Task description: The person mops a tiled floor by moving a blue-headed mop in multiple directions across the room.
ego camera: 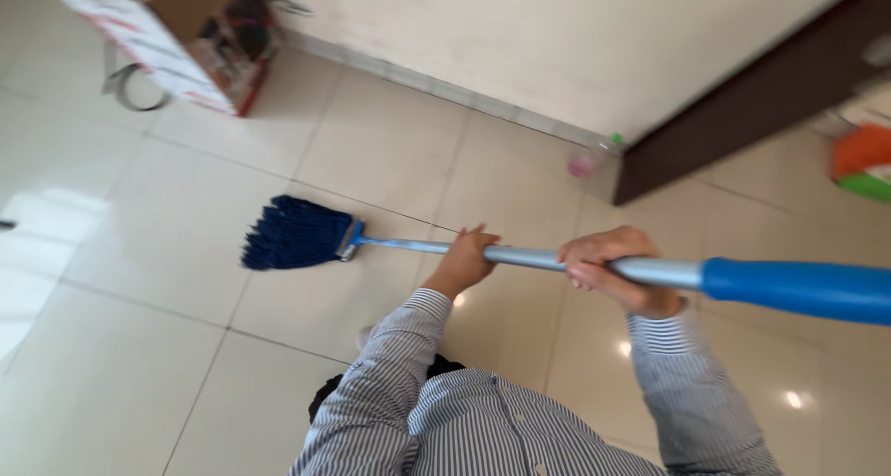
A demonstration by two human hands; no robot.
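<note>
The mop (575, 263) lies nearly level across the view, its dark blue string head (292, 233) resting on the pale tiled floor (139, 365) left of centre, its silver handle running right into a thick blue grip sleeve (798, 290) that leaves the frame at the right edge. The left hand (464, 263) is closed around the silver handle on the side nearer the head, arm extended forward and thumb side up. The right hand (613, 270) is wrapped fully around the handle further back, just short of the blue sleeve, knuckles facing the camera, wrist bent down. Both sleeves are striped shirt fabric. Judged from this pose, the step in hand is a mopping stroke with the head in contact with the tiles; the next move calls for keeping the head pressed flat while both hands guide the handle together. Beyond the mop, a cardboard box (176, 40) stands at the upper left near the wall (557, 40). A small plastic bottle (594, 156) lies at the skirting beside a dark door (742, 105). Orange and green items (863, 165) show at the far right, too blurred to identify.
</note>
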